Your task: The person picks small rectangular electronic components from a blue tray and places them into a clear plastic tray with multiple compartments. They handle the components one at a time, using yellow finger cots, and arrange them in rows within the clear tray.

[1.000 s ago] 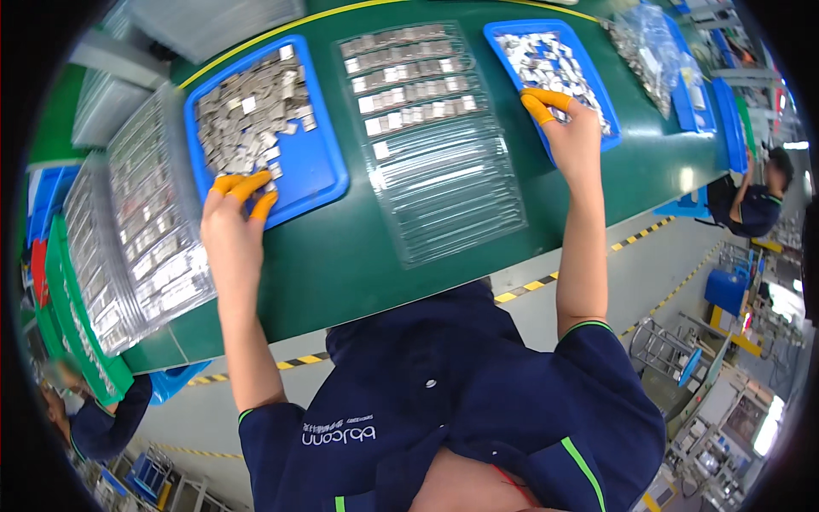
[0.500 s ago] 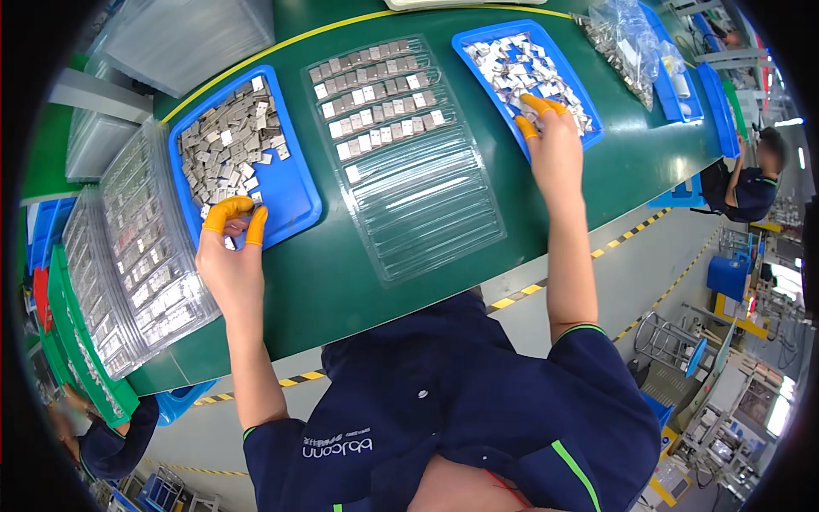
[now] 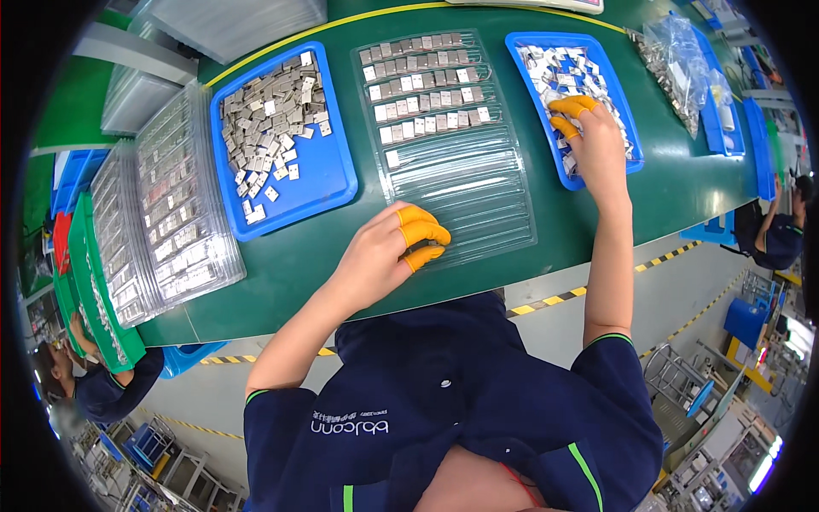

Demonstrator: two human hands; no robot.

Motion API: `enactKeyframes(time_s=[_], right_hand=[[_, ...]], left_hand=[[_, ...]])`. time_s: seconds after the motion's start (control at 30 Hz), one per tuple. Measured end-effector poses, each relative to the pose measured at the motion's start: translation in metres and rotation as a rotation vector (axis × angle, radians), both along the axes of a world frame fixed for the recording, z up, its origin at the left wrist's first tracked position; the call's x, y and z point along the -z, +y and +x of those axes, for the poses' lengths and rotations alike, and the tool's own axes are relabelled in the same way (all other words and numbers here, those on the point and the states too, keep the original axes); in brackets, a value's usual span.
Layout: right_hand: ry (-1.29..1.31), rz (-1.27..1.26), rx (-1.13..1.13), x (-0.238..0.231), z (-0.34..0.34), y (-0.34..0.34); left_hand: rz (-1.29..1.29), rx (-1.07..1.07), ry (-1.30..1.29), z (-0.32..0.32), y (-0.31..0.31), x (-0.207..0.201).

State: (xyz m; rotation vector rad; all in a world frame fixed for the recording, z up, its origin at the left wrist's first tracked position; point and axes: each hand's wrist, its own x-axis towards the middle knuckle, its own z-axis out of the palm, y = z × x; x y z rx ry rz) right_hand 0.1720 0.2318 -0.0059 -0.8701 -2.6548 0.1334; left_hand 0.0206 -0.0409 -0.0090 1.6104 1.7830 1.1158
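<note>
While you lean over the green table point(image 3: 614, 213):
Left hand point(image 3: 388, 252): your orange-capped fingers pinched together at the clear slotted tray's point(image 3: 452, 162) near edge.
Right hand point(image 3: 593, 145): your fingers curled into metal pieces point(image 3: 546, 68), right blue tray point(image 3: 520, 51); grip, cannot tell.

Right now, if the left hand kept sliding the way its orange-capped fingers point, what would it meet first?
Probably the clear ribbed plastic tray: the left hand points right, fingertips already at its near edge, though contact is unclear.
</note>
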Motion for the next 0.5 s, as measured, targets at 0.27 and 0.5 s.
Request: enactKeyframes(time_s=[0.27, 0.5], right_hand=[[0.009, -0.005, -0.164, 0.005, -0.005, 0.008], [-0.061, -0.093, -0.055, -0.015, -0.018, 0.009]], left_hand=[[0.087, -0.069, 0.078, 0.009, -0.001, 0.006], [0.13, -0.145, 0.11, 0.021, -0.001, 0.01]])
